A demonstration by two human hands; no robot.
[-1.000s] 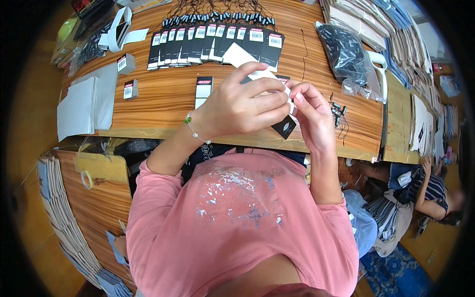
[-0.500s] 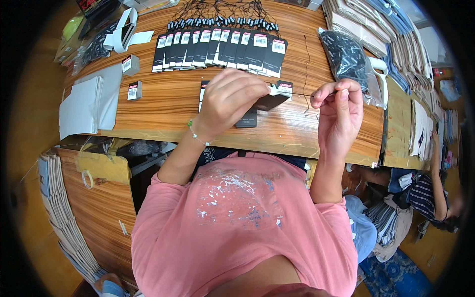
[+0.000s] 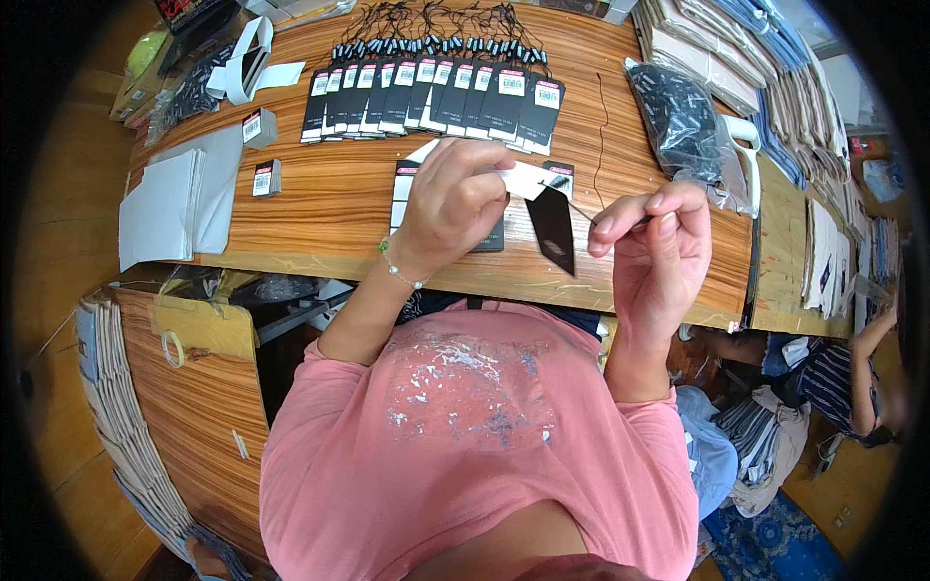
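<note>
Above the table's near edge, my left hand pinches a white tag at its end. A black tag hangs beside it, tilted down. A thin dark cord runs from the tags to my right hand, whose thumb and fingertips are pressed together on it. Behind and below my left hand lie stacks of tags; part of a black stack shows, the rest is hidden. Farther back, a fanned row of black tags with white labels lies with its cords stretched away from me.
Two small label stacks and white sheets lie at left. A loose cord lies right of the tag row. At right are a clear bag of black pieces, a white tool and piled folded garments. Another person is far right.
The tags have spread apart, and the black one now hangs down. My right hand has come lower and slightly toward the left, with the cord slanting down to it.
</note>
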